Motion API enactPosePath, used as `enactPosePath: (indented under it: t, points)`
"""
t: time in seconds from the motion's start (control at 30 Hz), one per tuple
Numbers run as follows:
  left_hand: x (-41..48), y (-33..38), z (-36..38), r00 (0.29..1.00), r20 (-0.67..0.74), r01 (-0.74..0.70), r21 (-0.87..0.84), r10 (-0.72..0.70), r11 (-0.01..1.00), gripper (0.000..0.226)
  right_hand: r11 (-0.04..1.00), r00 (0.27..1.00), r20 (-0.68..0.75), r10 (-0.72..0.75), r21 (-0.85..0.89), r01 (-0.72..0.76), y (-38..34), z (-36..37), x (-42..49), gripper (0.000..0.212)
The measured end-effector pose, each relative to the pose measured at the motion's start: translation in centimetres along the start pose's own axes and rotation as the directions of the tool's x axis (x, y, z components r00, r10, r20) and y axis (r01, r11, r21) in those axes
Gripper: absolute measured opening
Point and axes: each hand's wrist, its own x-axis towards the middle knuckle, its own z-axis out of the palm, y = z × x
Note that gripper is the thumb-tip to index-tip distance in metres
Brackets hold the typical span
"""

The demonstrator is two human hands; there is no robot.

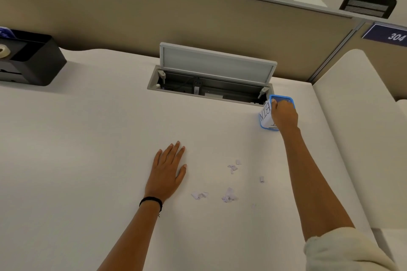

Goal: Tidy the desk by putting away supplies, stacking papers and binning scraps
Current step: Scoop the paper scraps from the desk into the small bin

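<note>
R hand gripped blue BIN tub at rim, I reckoned to drag it nr paper scraps | L hand lay flat, fingers straight, bracing on desk

white bench: scraps mid-right, a blue bin beside the open hatch, a black organizer far left.

Office, cubicle partition, numbered desk sign

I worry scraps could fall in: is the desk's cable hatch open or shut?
Open. The cable hatch lid stands raised at the back, and cables show in the recess beneath.
</note>
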Motion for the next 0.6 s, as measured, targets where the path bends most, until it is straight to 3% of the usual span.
enactPosePath:
  t: [0.13, 0.3, 0.4, 0.5, 0.6]
  points:
    - [-0.1, 0.0, 0.0, 1.0, 0.002, 0.008, -0.012, -0.008, 1.0, 0.057, 0.994, 0.995, -0.089, -0.051, 0.089, 0.059, 0.3, -1.7, -1.0, 0.039]
    - [-0.1, 0.1, -0.1, 1.0, -0.003, 0.009, -0.022, -0.009, 1.0, 0.058, 0.915, 0.915, -0.259, -0.308, 0.181, 0.36, 2.1, -3.8, -5.8, 0.037]
    - [-0.1, 0.1, -0.2, 1.0, 0.003, 0.005, -0.025, -0.005, 1.0, 0.059, 0.875, 0.881, -0.32, -0.348, 0.227, 0.427, 4.2, -3.4, -9.3, 0.037]
    - [-0.2, 0.2, -0.4, 1.0, 0.001, 0.002, -0.035, -0.002, 0.999, 0.06, 0.869, 0.899, -0.277, -0.338, 0.275, 0.411, 6.7, -1.5, -12.8, 0.037]
    - [-0.3, 0.3, -0.5, 1.0, 0.006, 0.0, -0.036, 0.0, 0.999, 0.061, 0.889, 0.94, -0.136, -0.313, 0.307, 0.34, 8.4, 1.2, -15.6, 0.038]
